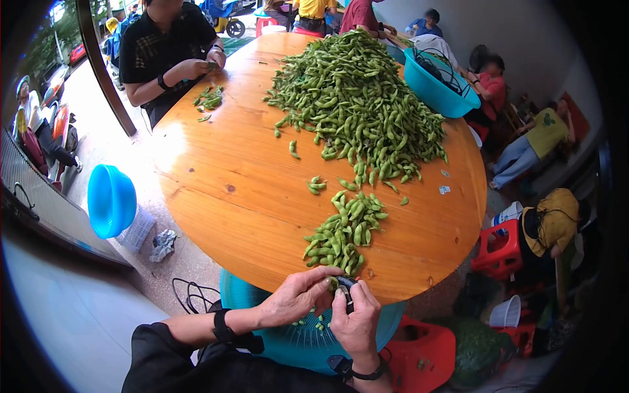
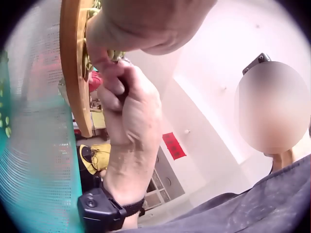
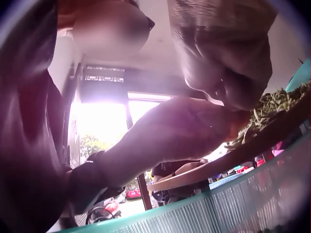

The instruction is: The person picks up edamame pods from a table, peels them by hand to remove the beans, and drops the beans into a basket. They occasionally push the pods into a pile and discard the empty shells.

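At the table's near edge, my left hand (image 1: 298, 298) and right hand (image 1: 356, 318) meet. The right hand grips a small dark tool (image 1: 346, 283), its exact kind unclear. The left fingertips pinch a green soybean pod (image 1: 333, 284) against it, mostly covered by the fingers. Just beyond lies a small pile of soybean pods (image 1: 347, 226) on the wooden table (image 1: 229, 216). Below the hands is a teal plastic basket (image 1: 239, 295) with loose pale green beans (image 1: 320, 325) in it. In the left wrist view the right hand (image 2: 138, 104) reaches up beside the table edge.
A large heap of pods (image 1: 357, 92) covers the far side, with a blue basin (image 1: 439, 88) at its right. Across the table a person (image 1: 167, 56) works beside a few pods (image 1: 208, 98). Red stools (image 1: 422, 354) stand at right, a blue tub (image 1: 111, 200) at left.
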Demonstrator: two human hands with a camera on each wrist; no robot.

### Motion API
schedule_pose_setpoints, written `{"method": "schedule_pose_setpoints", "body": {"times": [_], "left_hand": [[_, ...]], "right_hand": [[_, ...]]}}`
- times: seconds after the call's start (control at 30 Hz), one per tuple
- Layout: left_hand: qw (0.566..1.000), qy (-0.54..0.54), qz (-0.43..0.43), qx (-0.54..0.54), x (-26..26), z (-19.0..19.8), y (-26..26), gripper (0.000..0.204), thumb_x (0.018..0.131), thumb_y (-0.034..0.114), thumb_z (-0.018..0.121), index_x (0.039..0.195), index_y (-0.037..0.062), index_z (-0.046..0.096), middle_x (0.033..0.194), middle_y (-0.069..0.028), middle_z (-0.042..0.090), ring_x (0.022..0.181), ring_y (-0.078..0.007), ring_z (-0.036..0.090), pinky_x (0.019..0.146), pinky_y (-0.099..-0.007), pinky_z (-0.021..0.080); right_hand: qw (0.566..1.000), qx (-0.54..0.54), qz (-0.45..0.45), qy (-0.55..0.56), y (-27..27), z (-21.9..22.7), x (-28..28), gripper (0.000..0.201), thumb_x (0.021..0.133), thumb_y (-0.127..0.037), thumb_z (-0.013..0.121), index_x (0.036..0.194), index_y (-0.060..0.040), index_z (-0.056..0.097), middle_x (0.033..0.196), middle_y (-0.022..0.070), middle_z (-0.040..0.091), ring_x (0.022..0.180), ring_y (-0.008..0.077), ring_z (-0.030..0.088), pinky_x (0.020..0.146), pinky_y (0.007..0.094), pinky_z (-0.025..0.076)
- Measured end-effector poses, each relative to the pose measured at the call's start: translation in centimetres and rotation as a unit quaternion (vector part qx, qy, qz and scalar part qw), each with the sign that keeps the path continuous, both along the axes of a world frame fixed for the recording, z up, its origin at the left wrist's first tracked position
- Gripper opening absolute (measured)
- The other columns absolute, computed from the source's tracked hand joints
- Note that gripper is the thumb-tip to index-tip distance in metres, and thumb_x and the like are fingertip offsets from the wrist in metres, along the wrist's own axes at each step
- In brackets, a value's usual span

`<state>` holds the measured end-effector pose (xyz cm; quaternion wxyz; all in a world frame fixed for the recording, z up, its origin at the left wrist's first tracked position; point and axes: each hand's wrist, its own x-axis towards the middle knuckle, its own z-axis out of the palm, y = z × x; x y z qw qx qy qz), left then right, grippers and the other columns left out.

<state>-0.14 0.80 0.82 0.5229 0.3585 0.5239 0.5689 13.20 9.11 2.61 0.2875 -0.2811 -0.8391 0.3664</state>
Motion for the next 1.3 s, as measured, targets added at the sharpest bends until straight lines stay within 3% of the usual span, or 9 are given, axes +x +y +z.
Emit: {"method": "schedule_pose_setpoints", "body": {"times": [0.1,0.53,0.63,0.67,0.73,0.83,0.97,1.03,1.3], "left_hand": [[0.977,-0.187,0.103,-0.017,1.5,-0.2,0.4,0.033,0.103,0.015,0.036,0.124,0.0013,0.057,0.076,0.0039,0.051,0.063,-0.0046,0.043,0.056,-0.0214,0.039],[0.985,-0.103,0.136,0.022,2.6,-0.7,1.2,0.038,0.093,0.006,0.034,0.119,-0.0024,0.061,0.087,-0.0017,0.055,0.078,-0.0061,0.046,0.065,-0.0236,0.042],[0.966,-0.249,0.075,-0.009,1.8,-0.5,0.6,0.041,0.092,0.005,0.034,0.125,-0.0027,0.058,0.088,-0.002,0.052,0.081,-0.0092,0.049,0.07,-0.0256,0.045],[0.955,-0.287,0.069,-0.001,1.5,-0.4,0.5,0.045,0.09,0.003,0.035,0.131,-0.0018,0.054,0.086,-0.0015,0.05,0.081,-0.0121,0.051,0.074,-0.0273,0.046],[0.921,-0.379,0.09,0.012,1.7,-0.3,0.7,0.047,0.089,0.001,0.037,0.134,-0.0008,0.051,0.089,-0.0026,0.052,0.082,-0.0135,0.053,0.075,-0.0278,0.047],[0.9,-0.429,0.038,0.062,1.8,-1.2,0.5,0.048,0.088,-0.003,0.037,0.135,-0.0041,0.047,0.105,-0.0092,0.057,0.087,-0.0137,0.053,0.081,-0.0286,0.046],[0.896,-0.438,0.026,0.064,1.8,-1.4,0.4,0.039,0.096,0.002,0.038,0.134,-0.0027,0.048,0.102,-0.0075,0.058,0.088,-0.0127,0.053,0.081,-0.0287,0.047],[0.941,-0.338,0.001,0.028,1.6,-1.3,-0.1,0.032,0.105,0.011,0.04,0.133,-0.001,0.048,0.094,-0.0045,0.057,0.082,-0.0104,0.053,0.075,-0.0266,0.047],[0.984,-0.165,-0.063,-0.016,1.1,-1.5,-0.6,0.022,0.107,0.017,0.044,0.123,0.0039,0.052,0.08,0.0009,0.05,0.07,-0.0072,0.046,0.066,-0.022,0.042]], "right_hand": [[0.995,0.092,-0.026,-0.007,-1.1,-0.4,-0.7,0.008,0.083,0.001,0.06,0.088,0.0043,0.055,0.085,0.0235,0.054,0.074,0.0447,0.058,0.063,0.0493,0.048],[0.991,0.129,-0.032,-0.003,-1.4,-0.8,-0.5,0.009,0.083,0.002,0.06,0.091,0.0048,0.057,0.086,0.0217,0.054,0.072,0.042,0.058,0.061,0.0468,0.049],[0.999,0.028,-0.025,0.026,-0.3,-0.1,0.0,0.007,0.085,-0.001,0.06,0.089,0.0047,0.06,0.08,0.0192,0.059,0.071,0.0362,0.062,0.062,0.042,0.049],[0.998,0.025,0.0,0.054,0.3,-0.6,0.3,0.008,0.088,-0.002,0.057,0.092,0.0047,0.06,0.075,0.0132,0.06,0.063,0.0244,0.061,0.056,0.0346,0.048],[0.972,-0.221,-0.018,0.08,-0.2,0.3,0.6,0.008,0.09,-0.001,0.058,0.094,0.0045,0.062,0.078,0.0111,0.06,0.061,0.0211,0.065,0.053,0.031,0.05],[0.977,-0.186,-0.01,0.101,0.1,0.0,0.9,0.009,0.092,0.0,0.056,0.095,0.0048,0.062,0.078,0.0084,0.061,0.057,0.014,0.064,0.051,0.0264,0.05],[0.985,-0.148,-0.021,0.087,0.2,0.7,1.3,0.01,0.09,-0.001,0.058,0.096,0.005,0.063,0.079,0.0114,0.062,0.06,0.0198,0.065,0.053,0.03,0.05],[0.997,0.032,-0.034,0.059,0.5,0.1,1.9,0.013,0.087,-0.002,0.061,0.097,0.0051,0.064,0.08,0.0147,0.062,0.065,0.0259,0.065,0.057,0.0343,0.05],[0.996,-0.052,-0.048,0.052,0.5,1.0,3.0,0.017,0.084,-0.004,0.063,0.098,0.0053,0.066,0.083,0.0168,0.064,0.068,0.0283,0.064,0.064,0.035,0.052]]}}
